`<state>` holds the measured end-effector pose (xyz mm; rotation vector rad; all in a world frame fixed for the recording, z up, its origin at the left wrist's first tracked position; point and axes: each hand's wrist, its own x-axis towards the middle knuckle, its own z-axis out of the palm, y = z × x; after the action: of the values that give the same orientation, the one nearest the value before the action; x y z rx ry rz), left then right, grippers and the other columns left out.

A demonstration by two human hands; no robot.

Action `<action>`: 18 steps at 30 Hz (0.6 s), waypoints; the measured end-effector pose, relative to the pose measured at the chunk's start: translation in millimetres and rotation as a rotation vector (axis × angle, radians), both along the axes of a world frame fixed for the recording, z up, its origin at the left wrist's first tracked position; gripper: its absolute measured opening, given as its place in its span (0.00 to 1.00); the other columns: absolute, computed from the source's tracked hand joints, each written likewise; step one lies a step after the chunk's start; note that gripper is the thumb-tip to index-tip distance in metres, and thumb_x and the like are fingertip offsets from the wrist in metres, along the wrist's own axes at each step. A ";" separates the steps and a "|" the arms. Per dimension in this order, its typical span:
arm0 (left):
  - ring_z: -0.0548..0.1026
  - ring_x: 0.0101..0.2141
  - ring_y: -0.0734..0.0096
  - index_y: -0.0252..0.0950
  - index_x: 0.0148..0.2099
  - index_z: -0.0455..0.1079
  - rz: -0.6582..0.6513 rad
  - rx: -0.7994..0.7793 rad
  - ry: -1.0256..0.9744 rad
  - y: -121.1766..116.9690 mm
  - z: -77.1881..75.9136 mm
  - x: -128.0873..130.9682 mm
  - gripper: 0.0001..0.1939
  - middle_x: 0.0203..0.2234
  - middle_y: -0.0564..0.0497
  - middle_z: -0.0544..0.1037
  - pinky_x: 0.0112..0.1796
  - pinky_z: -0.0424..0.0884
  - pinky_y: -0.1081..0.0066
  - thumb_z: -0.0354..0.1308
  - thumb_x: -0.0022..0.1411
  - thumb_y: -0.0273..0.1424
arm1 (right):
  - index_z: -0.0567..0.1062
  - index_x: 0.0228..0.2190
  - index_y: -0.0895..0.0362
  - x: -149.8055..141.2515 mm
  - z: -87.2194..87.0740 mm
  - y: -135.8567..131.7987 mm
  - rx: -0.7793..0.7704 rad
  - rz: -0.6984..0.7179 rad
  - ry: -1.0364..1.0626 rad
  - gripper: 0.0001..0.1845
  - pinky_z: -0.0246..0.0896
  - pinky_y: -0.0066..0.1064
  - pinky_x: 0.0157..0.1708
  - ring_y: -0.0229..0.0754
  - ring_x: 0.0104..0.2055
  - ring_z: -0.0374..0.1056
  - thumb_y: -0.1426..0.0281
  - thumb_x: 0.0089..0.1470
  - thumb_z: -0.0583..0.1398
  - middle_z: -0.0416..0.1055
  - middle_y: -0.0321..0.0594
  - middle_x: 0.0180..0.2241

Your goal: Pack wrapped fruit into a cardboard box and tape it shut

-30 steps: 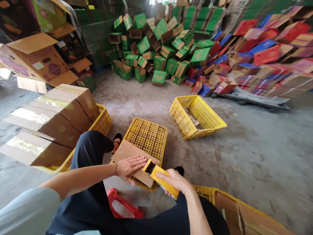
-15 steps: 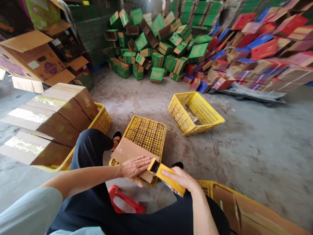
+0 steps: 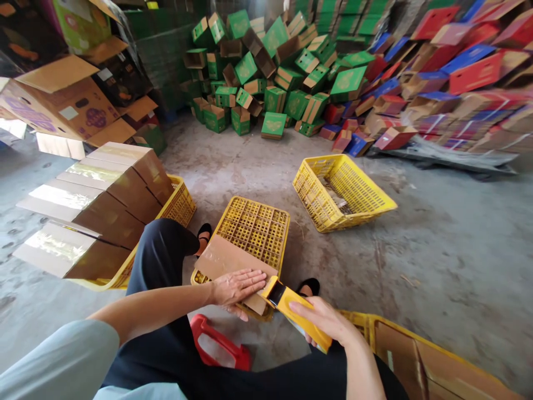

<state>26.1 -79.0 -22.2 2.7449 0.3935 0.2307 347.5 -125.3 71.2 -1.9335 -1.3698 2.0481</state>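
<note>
A flat, brown cardboard box [image 3: 227, 256] lies on an upturned yellow plastic crate [image 3: 254, 225] between my knees, with a shiny strip on it that looks like clear tape. My left hand [image 3: 237, 288] rests flat on the box, fingers stretched out towards its right end. In my right hand [image 3: 327, 319] is a yellow tape dispenser [image 3: 302, 316], its fingers wrapped round the body. The dispenser's head, with a dark opening, touches or nearly touches the box's right edge, just beside my left fingertips. The dispenser's underside is mostly hidden.
Brown boxes [image 3: 112, 194] with tape stand in a yellow crate on the left. Another yellow crate [image 3: 343, 191] sits ahead right; one with cardboard [image 3: 416, 355] is at lower right. A red plastic frame [image 3: 220, 344] lies near my leg. Green cartons [image 3: 275, 97] and red-blue cartons [image 3: 453, 83] heap behind.
The view has turned slightly left, so everything sits further right. The tape dispenser has shifted a little right and towards me against the box. My left hand stays flat on the cardboard.
</note>
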 end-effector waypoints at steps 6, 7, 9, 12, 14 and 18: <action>0.41 0.73 0.48 0.27 0.77 0.33 0.019 -0.018 -0.016 -3.8 0.7 0.5 0.54 0.74 0.33 0.42 0.70 0.44 0.50 0.54 0.68 0.55 | 0.71 0.39 0.55 6.8 5.9 -8.9 0.026 -0.020 0.025 0.36 0.68 0.26 0.20 0.43 0.23 0.75 0.36 0.49 0.62 0.75 0.38 0.21; 0.41 0.73 0.47 0.27 0.77 0.33 0.029 -0.020 -0.006 -4.9 1.5 1.2 0.55 0.74 0.33 0.42 0.70 0.44 0.49 0.55 0.67 0.56 | 0.71 0.39 0.55 6.6 5.5 -9.3 0.038 -0.016 0.033 0.36 0.68 0.26 0.20 0.43 0.23 0.75 0.36 0.49 0.62 0.75 0.38 0.21; 0.40 0.73 0.44 0.29 0.78 0.34 0.050 -0.020 0.019 -7.3 3.7 4.0 0.55 0.74 0.34 0.39 0.70 0.43 0.47 0.55 0.66 0.57 | 0.71 0.38 0.56 6.4 3.5 -9.7 0.059 -0.012 0.034 0.35 0.69 0.27 0.21 0.43 0.23 0.75 0.36 0.50 0.62 0.75 0.38 0.21; 0.39 0.73 0.43 0.29 0.78 0.34 0.018 -0.025 0.046 -9.8 7.6 11.1 0.56 0.74 0.35 0.39 0.70 0.42 0.47 0.54 0.65 0.59 | 0.70 0.36 0.56 7.5 -1.7 -10.1 0.068 -0.005 0.012 0.34 0.69 0.26 0.21 0.44 0.24 0.76 0.37 0.50 0.63 0.76 0.38 0.21; 0.40 0.73 0.46 0.26 0.77 0.33 -0.027 -0.034 0.051 -10.5 9.7 15.8 0.56 0.74 0.34 0.41 0.71 0.42 0.50 0.53 0.66 0.58 | 0.70 0.36 0.55 9.1 -5.9 -11.0 0.068 0.003 0.007 0.34 0.68 0.26 0.21 0.44 0.24 0.76 0.37 0.50 0.63 0.76 0.39 0.20; 0.40 0.73 0.49 0.24 0.77 0.32 -0.046 -0.046 0.078 -9.9 10.1 19.3 0.54 0.74 0.34 0.40 0.71 0.42 0.52 0.51 0.68 0.57 | 0.71 0.38 0.56 11.7 -11.1 -14.0 0.076 0.006 0.022 0.35 0.67 0.26 0.20 0.44 0.22 0.76 0.37 0.51 0.62 0.76 0.39 0.20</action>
<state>45.4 -88.9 -12.1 2.7206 0.3521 0.1013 359.2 -139.3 60.1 -1.8736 -1.4282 1.9835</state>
